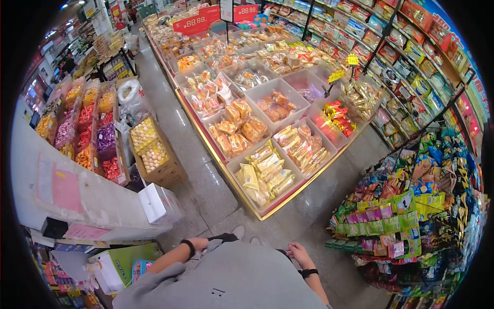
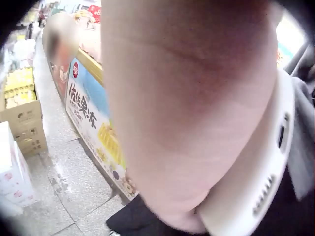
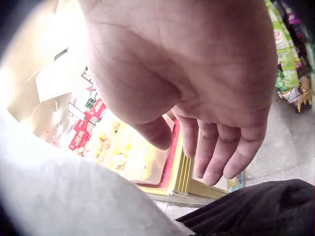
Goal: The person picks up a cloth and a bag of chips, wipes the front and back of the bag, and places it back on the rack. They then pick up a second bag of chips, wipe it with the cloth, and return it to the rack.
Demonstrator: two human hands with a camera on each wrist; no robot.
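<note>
Right hand [image 1: 298, 253] relaxed, fingers loosely bent; left hand [image 1: 198, 243] against white slotted object [image 2: 256, 172], finger state can't be told.
Outward: walkable floor [image 1: 206, 206], then gold-edged table [image 1: 261, 216] corner, snack tubs [image 1: 296, 180] near its rim.

Head camera: faces forward and down over display stand [image 1: 262, 212]. Wrist cameras: very near left hand [image 2: 189, 113] and right hand [image 3: 197, 88]. Head and left wrist views share egg-filled carton [image 1: 172, 173].
</note>
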